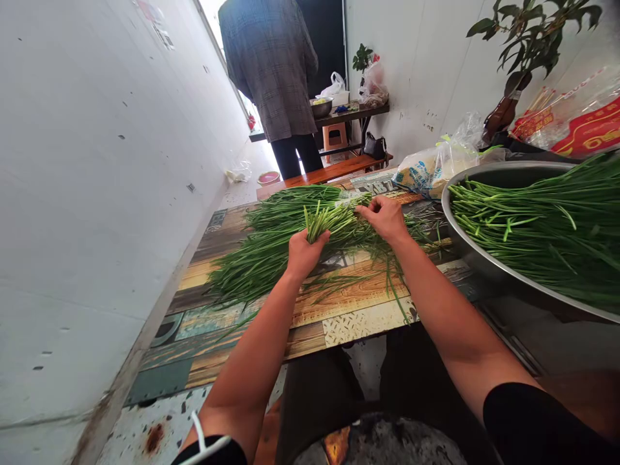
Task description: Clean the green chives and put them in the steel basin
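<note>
My left hand (306,253) is closed around a small bunch of green chives (317,223), their pale cut ends pointing up and to the right. Just to its right, the fingertips of my right hand (385,218) pinch together at the pale stem ends of more chives. A large pile of chives (261,255) lies under and beyond both hands, leaves toward the left. Loose trimmed bits and stray leaves (387,258) are scattered below my right hand. What exactly sits between my right fingertips is mostly hidden.
A big steel basin (458,223) full of chives stands close at the right. Plastic bags (431,171) lie behind it, near a potted plant (526,45). The patterned table (300,349) ends at my knees. Another person (276,77) stands beyond a wooden bench (320,175), back turned.
</note>
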The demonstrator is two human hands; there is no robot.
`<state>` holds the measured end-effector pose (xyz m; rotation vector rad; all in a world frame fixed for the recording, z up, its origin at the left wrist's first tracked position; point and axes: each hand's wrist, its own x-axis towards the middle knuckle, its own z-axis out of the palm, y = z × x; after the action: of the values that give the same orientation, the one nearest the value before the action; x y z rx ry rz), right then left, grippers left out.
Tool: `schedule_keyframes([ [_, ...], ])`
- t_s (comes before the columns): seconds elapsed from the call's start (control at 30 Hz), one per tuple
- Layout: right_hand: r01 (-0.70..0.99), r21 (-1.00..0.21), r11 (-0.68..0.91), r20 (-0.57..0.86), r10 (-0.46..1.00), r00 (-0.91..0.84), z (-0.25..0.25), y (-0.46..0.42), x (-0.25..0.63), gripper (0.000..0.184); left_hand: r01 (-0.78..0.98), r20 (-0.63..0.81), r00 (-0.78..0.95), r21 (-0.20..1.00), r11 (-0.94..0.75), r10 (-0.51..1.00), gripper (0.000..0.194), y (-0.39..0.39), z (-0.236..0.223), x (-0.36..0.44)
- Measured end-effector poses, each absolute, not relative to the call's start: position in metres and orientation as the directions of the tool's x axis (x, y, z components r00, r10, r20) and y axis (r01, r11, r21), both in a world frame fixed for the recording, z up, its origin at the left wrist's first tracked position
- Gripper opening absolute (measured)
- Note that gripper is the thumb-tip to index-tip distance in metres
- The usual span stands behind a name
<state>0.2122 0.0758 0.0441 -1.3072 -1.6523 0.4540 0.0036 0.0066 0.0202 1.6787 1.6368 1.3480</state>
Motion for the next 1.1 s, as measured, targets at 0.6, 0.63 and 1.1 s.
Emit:
schedule_keyframes([
  [0.6, 0.54, -0.535, 0.65, 0.487, 0.759, -0.431, 0.043, 0.056, 0.188, 0.025, 0.632, 0.388, -0.13, 0.741, -0.225, 0.912, 0.024, 0.004, 0.023, 0.006],
  [0.63, 0.504, -0.515, 0.693, 0.452, 0.719, -0.527, 0.042, 0.055, 0.185, 0.025, 0.622, 0.388, -0.131, 0.749, -0.229, 0.912, 0.023, 0.005, 0.022, 0.005],
  [1.1, 0.348, -0.817, 0.459, 0.257, 0.831, -0.493, 0.049, 0.064, 0.208, 0.043, 0.615, 0.378, -0.076, 0.746, -0.255, 0.923, 0.029, 0.006, 0.025, 0.001],
])
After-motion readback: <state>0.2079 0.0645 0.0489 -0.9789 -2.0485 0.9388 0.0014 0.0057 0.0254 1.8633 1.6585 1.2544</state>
